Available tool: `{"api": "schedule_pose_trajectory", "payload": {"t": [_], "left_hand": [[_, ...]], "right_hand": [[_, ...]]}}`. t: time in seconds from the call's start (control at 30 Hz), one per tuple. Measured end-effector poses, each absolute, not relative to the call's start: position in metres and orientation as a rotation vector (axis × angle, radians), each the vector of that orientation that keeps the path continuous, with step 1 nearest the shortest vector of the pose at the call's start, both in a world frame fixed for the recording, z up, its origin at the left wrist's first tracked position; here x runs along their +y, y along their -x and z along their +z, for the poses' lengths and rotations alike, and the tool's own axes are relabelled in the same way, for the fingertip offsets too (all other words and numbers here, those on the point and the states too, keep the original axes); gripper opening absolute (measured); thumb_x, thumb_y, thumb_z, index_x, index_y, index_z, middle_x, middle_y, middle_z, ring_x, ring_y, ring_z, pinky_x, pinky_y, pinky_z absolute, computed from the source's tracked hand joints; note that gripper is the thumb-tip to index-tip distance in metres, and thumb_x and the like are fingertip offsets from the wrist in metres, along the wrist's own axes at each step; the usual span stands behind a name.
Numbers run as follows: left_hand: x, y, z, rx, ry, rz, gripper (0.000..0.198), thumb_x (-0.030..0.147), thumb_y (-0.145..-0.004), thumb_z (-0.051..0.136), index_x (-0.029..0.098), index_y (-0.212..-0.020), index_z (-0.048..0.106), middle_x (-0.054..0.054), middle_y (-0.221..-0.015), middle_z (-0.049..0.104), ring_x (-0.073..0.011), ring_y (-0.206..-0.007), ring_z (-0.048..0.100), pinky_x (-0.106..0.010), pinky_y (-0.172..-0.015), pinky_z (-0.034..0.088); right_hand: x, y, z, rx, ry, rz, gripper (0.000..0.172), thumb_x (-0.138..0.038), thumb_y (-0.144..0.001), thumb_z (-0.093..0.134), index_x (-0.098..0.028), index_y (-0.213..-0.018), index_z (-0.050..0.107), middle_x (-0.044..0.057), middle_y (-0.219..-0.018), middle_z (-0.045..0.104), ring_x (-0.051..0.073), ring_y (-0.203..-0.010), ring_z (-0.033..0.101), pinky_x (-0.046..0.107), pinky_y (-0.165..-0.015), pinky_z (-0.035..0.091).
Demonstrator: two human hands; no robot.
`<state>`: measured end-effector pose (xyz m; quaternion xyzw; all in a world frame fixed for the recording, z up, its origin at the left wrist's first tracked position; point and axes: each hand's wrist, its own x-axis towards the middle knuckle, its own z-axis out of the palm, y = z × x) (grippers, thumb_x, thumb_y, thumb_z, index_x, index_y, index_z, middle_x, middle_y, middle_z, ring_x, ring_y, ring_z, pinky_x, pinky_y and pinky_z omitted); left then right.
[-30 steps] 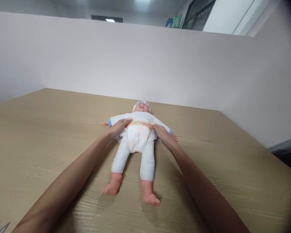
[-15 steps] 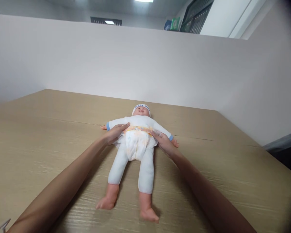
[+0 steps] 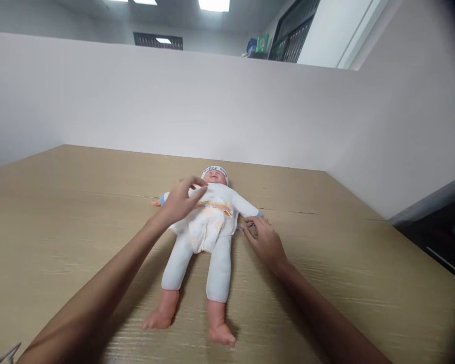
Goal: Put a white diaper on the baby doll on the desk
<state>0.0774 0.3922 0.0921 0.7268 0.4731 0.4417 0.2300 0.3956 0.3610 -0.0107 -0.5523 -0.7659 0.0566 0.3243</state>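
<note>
The doll (image 3: 217,263) lies on its back near the middle of a pale wooden table (image 3: 60,227), head toward the far edge and bare feet toward the person. A thin seam (image 3: 318,213) in the tabletop runs across under its shoulders. Behind it a plain white partition (image 3: 174,101) closes off the far side and the right. A dark surface (image 3: 436,227) shows past the table's right corner, and a bit of a metal object (image 3: 5,354) pokes in at the lower left edge. Nothing lies between the person and the doll except the person's own forearms.

The doll wears a white suit with blue cuffs and a white cap (image 3: 214,171) with lettering on its band. A white diaper (image 3: 207,230) with a coloured waistband sits around its hips. Its arms are spread out and its legs lie slightly apart.

The left hand (image 3: 178,202) is over the doll's chest and upper arm, fingers (image 3: 197,183) loosely bent and spread, gripping nothing. The right hand (image 3: 265,242) rests on the table just beside the doll's other arm. Its fingertips (image 3: 250,221) are curled in at the blue cuff, and I cannot tell whether they pinch it.
</note>
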Motion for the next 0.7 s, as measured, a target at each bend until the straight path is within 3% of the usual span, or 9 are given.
{"api": "schedule_pose_trajectory", "payload": {"t": [0.13,0.23,0.43,0.6,0.7], "left_hand": [[0.386,-0.122,0.095,1.053,-2.464,0.986,0.025,0.043,-0.11,0.06,0.024,-0.119,0.073,-0.008,-0.131,0.077,-0.031,-0.126,0.062,-0.047,-0.114,0.044],[0.393,-0.138,0.08,1.144,-2.562,0.823,0.025,0.043,-0.108,0.063,0.023,-0.116,0.074,-0.01,-0.128,0.076,-0.035,-0.125,0.059,-0.053,-0.112,0.043],[0.408,-0.135,0.056,1.3,-2.498,0.806,0.02,0.04,-0.104,0.066,0.026,-0.115,0.074,-0.006,-0.131,0.076,-0.0344,-0.123,0.056,-0.054,-0.109,0.043],[0.402,-0.135,0.059,1.284,-2.522,0.782,0.026,0.048,-0.104,0.066,0.028,-0.118,0.077,-0.006,-0.138,0.073,-0.0367,-0.129,0.053,-0.056,-0.111,0.042],[0.398,-0.135,0.061,1.265,-2.538,0.755,0.04,0.061,-0.094,0.077,0.03,-0.12,0.077,-0.007,-0.138,0.072,-0.0396,-0.132,0.052,-0.058,-0.111,0.041]], "right_hand": [[0.363,-0.391,-0.01,-2.034,1.574,0.149,0.017,-0.037,-0.107,0.06,-0.022,-0.106,0.069,0.008,-0.096,0.073,0.028,-0.093,0.066,0.039,-0.091,0.047],[0.363,-0.393,-0.011,-2.016,1.631,0.191,0.019,-0.04,-0.107,0.062,-0.023,-0.101,0.066,0.004,-0.083,0.067,0.027,-0.085,0.063,0.036,-0.081,0.044],[0.363,-0.398,-0.012,-2.027,1.705,0.275,0.014,-0.034,-0.105,0.067,-0.022,-0.101,0.062,0.009,-0.106,0.07,0.026,-0.091,0.064,0.033,-0.076,0.04],[0.362,-0.399,-0.006,-2.051,1.713,0.376,0.019,-0.033,-0.103,0.071,-0.023,-0.094,0.058,0.005,-0.094,0.069,0.023,-0.083,0.062,0.032,-0.074,0.038],[0.359,-0.398,-0.005,-2.037,1.7,0.424,0.022,-0.036,-0.102,0.071,-0.023,-0.091,0.057,0.005,-0.092,0.067,0.021,-0.08,0.058,0.031,-0.072,0.035]]}}
